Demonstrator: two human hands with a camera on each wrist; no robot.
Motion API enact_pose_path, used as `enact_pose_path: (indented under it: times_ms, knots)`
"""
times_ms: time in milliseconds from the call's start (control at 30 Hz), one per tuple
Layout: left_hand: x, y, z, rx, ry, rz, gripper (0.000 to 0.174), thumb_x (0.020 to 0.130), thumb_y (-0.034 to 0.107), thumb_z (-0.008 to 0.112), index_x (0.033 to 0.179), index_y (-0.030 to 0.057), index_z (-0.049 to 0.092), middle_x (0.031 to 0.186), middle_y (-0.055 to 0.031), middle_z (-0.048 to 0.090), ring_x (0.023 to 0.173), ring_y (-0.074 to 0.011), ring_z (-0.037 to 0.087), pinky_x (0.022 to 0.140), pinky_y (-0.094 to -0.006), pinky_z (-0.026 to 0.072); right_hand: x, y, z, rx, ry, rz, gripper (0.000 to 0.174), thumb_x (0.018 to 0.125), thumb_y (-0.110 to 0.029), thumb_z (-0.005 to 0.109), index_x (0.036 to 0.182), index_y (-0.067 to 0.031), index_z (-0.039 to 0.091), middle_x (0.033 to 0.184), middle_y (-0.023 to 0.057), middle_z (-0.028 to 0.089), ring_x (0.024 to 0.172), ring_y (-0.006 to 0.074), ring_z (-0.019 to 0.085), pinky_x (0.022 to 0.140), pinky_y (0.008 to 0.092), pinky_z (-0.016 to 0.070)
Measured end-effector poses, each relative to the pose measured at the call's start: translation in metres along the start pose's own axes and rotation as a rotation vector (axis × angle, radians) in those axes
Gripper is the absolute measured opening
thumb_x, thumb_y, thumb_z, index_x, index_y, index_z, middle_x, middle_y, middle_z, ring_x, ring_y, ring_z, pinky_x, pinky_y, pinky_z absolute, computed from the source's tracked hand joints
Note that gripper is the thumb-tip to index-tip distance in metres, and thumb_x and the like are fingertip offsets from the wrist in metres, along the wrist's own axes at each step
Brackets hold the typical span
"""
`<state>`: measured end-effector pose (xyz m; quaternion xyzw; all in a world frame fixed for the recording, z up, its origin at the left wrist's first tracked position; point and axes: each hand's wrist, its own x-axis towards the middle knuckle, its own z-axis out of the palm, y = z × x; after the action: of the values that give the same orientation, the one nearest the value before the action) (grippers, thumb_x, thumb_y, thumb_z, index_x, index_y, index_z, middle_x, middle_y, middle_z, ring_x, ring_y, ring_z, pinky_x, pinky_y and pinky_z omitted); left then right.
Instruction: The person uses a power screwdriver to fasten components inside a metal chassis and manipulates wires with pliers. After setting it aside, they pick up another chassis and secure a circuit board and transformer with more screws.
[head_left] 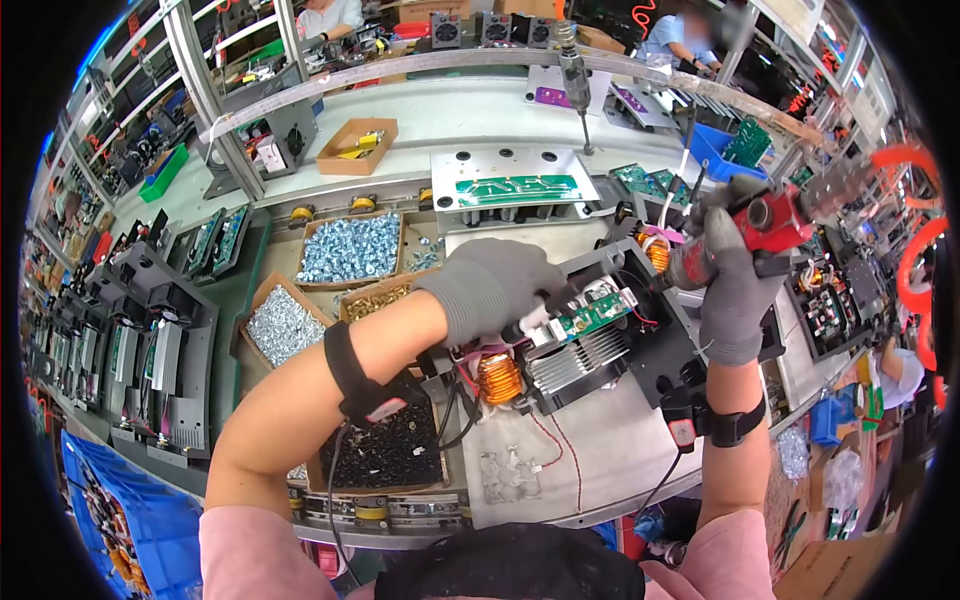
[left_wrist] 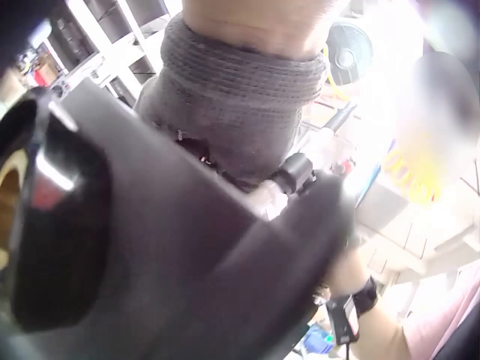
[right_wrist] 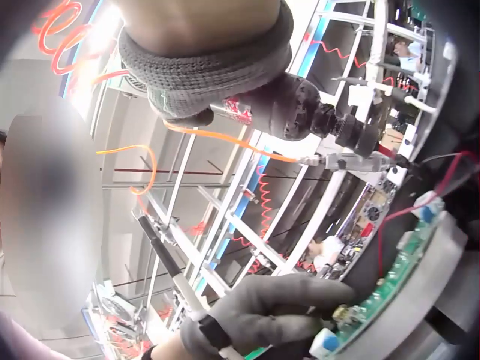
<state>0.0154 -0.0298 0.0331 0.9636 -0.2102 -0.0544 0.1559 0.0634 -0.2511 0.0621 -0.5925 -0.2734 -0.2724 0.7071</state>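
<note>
My gloved right hand (head_left: 740,300) grips a red-and-black power drill (head_left: 775,222), its dark chuck (right_wrist: 356,135) pointing inward over the work. Under it lies a black housing (head_left: 662,352) with a green circuit board (head_left: 600,312), a finned heat sink (head_left: 580,362) and a copper-wound coil (head_left: 500,378). My gloved left hand (head_left: 498,288) reaches over the housing from the left. In the right wrist view its fingertips lie right at the board's end. A slim black-and-white rod (right_wrist: 178,274) overlaps that hand; I cannot tell whether the fingers hold it.
Boxes of bluish screws (head_left: 350,248), silver screws (head_left: 283,325) and black screws (head_left: 385,450) stand on the left. Behind the housing is a metal plate with a green board (head_left: 520,188). A screwdriver (head_left: 575,75) hangs above the bench. Finished-looking units (head_left: 165,345) line the left side.
</note>
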Motion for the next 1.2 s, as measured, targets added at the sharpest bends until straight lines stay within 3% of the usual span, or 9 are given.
enact_pose_path:
  times_ms: [33,67,167,267,467,667,833,1067,1200]
  knots:
    - [0.004,-0.002,-0.006,-0.242,-0.070,-0.070,0.040,0.083,0.017,0.061,0.123,0.0157,0.058,0.083,-0.0084,0.063,0.077,-0.0209,0.062,0.069,-0.0319,0.0498,-0.004,-0.002,-0.007,-0.002,0.004,-0.007,0.036,0.077,0.003,0.062,0.111,-0.0012,0.054,0.092,0.0081,0.061,0.081,0.0146,0.060,0.072,0.0286,0.0501]
    - [0.000,-0.003,-0.008,-0.271,0.062,-0.053,0.041,0.083,0.016,0.059,0.123,0.0074,0.055,0.078,-0.0063,0.060,0.072,-0.0151,0.060,0.066,-0.0289,0.0485,-0.008,-0.004,-0.014,0.045,0.019,0.074,0.034,0.078,0.000,0.061,0.111,-0.0013,0.054,0.091,0.0085,0.061,0.080,0.0150,0.059,0.071,0.0289,0.0500]
    - [0.000,-0.020,-0.017,-1.051,0.048,-0.338,0.043,0.084,0.012,0.057,0.124,-0.0016,0.050,0.083,-0.0047,0.058,0.073,-0.0098,0.054,0.065,-0.0256,0.0476,-0.025,-0.013,-0.029,0.036,0.032,0.227,0.031,0.079,-0.005,0.058,0.110,-0.0015,0.052,0.090,0.0093,0.059,0.078,0.0160,0.059,0.069,0.0293,0.0499]
    - [-0.004,-0.032,-0.017,-1.460,0.152,-0.226,0.035,0.090,0.005,0.049,0.122,-0.0064,0.048,0.096,-0.0077,0.057,0.077,-0.0131,0.058,0.066,-0.0247,0.0521,-0.040,-0.022,-0.039,0.044,0.010,0.341,0.031,0.079,-0.007,0.057,0.109,-0.0017,0.051,0.087,0.0099,0.059,0.076,0.0174,0.059,0.067,0.0303,0.0500]
    - [-0.010,-0.022,-0.025,-1.469,0.175,-0.220,0.029,0.093,0.004,0.045,0.120,-0.0049,0.050,0.099,-0.0110,0.061,0.082,-0.0120,0.060,0.065,-0.0201,0.0517,-0.038,-0.049,-0.056,0.226,-0.169,0.574,0.037,0.074,-0.011,0.059,0.109,-0.0007,0.050,0.081,0.0121,0.057,0.069,0.0208,0.058,0.061,0.0335,0.0509]
    - [-0.002,0.002,-0.028,-1.344,0.217,-0.252,0.026,0.091,0.022,0.061,0.101,-0.0014,0.059,0.078,-0.0050,0.059,0.055,-0.0061,0.050,0.043,-0.0183,0.0393,-0.026,-0.093,-0.036,0.248,-0.084,0.028,0.046,0.072,-0.018,0.066,0.113,-0.0013,0.052,0.086,0.0097,0.055,0.077,0.0212,0.056,0.066,0.0329,0.0486]
    - [0.003,0.026,-0.035,-1.450,0.222,-0.174,0.023,0.093,0.025,0.058,0.099,0.0030,0.060,0.068,0.0038,0.048,0.051,-0.0030,0.040,0.042,-0.0179,0.0317,-0.010,-0.101,0.004,0.428,-0.036,-0.398,0.045,0.080,-0.017,0.068,0.120,-0.0056,0.050,0.090,0.0096,0.056,0.083,0.0244,0.056,0.068,0.0383,0.0502]
    - [-0.003,0.031,-0.034,-1.530,0.171,-0.197,0.023,0.093,0.026,0.057,0.098,0.0046,0.061,0.066,0.0055,0.044,0.051,-0.0032,0.035,0.042,-0.0195,0.0276,-0.003,-0.086,0.053,0.436,-0.025,-0.386,0.042,0.076,-0.021,0.068,0.112,-0.0045,0.054,0.088,0.0082,0.055,0.077,0.0222,0.055,0.067,0.0371,0.0488]
    - [-0.003,0.027,-0.035,-1.532,0.159,-0.250,0.028,0.094,0.032,0.057,0.088,0.0050,0.058,0.062,0.0054,0.045,0.046,-0.0054,0.037,0.042,-0.0213,0.0288,-0.002,-0.078,0.050,0.456,-0.162,-0.339,0.048,0.077,-0.016,0.073,0.115,-0.0093,0.045,0.091,0.0096,0.057,0.083,0.0216,0.058,0.074,0.0401,0.0519]
